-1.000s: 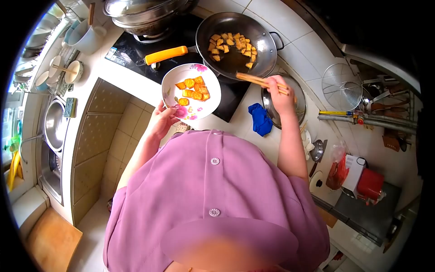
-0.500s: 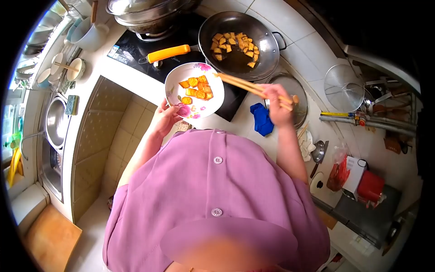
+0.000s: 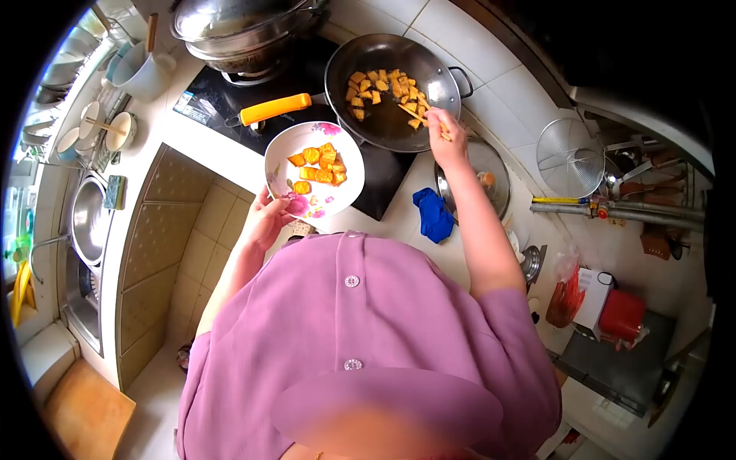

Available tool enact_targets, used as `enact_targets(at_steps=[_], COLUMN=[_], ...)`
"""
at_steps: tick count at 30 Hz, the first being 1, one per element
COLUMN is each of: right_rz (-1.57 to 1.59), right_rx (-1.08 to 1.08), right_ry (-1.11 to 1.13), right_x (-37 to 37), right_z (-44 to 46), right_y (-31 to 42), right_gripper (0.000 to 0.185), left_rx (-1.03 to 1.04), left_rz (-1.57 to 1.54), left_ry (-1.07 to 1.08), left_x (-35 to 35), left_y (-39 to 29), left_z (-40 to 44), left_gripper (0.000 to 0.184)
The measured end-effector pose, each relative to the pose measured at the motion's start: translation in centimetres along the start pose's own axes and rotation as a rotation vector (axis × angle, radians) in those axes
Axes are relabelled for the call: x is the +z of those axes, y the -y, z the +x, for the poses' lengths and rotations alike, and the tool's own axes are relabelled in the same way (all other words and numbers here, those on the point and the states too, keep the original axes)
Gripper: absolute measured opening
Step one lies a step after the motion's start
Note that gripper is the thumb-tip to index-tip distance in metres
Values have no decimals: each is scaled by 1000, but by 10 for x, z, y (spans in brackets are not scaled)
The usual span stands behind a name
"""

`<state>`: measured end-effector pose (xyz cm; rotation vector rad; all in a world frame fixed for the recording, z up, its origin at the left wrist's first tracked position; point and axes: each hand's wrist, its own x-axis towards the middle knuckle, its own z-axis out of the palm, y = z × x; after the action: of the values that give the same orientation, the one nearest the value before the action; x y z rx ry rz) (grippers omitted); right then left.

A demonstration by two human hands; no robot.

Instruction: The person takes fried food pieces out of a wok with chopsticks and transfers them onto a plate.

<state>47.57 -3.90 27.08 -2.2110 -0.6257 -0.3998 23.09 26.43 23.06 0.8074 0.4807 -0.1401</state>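
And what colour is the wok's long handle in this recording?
The wok's long handle is bright orange, seen best in the head view.

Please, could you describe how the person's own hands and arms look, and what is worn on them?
The left hand and right hand are bare, without gloves, and no watch or bracelet shows. The left sleeve and right sleeve are short, plain mauve-purple, leaving the forearms uncovered.
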Motion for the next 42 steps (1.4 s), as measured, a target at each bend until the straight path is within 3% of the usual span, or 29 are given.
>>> enact_targets(at_steps=[13,19,21,25,29,31,36,39,42], right_rz=[-103,-108,395,664,579,364,471,571,663], right_rx=[-134,159,426,554,478,436,445,308,267], right_ry=[-13,-31,0,27,129,408,247,227,419], right_x=[38,23,13,-23,-48,-54,-56,-57,-48], right_z=[53,61,58,33,-2,-16,-31,-37,-47], right_y=[-26,-28,-26,2,28,49,74,99,116], right_gripper=[9,18,30,29,28,28,29,30,29], left_rx=[0,-3,-5,5,-3,-11,-16,-6,-6], left_rz=[-46,-41,-45,-51,-41,-48,-35,-40,-56], left_ry=[-42,-30,-18,-26,-7,-10,4,10,8], left_x=[-2,-3,-4,1,0,-6,-3,-1,-1], left_y=[3,2,2,-1,-2,3,1,0,1], left_z=[2,2,2,0,2,7,9,9,9], left_gripper=[60,58,58,57,57,57,56,56,56])
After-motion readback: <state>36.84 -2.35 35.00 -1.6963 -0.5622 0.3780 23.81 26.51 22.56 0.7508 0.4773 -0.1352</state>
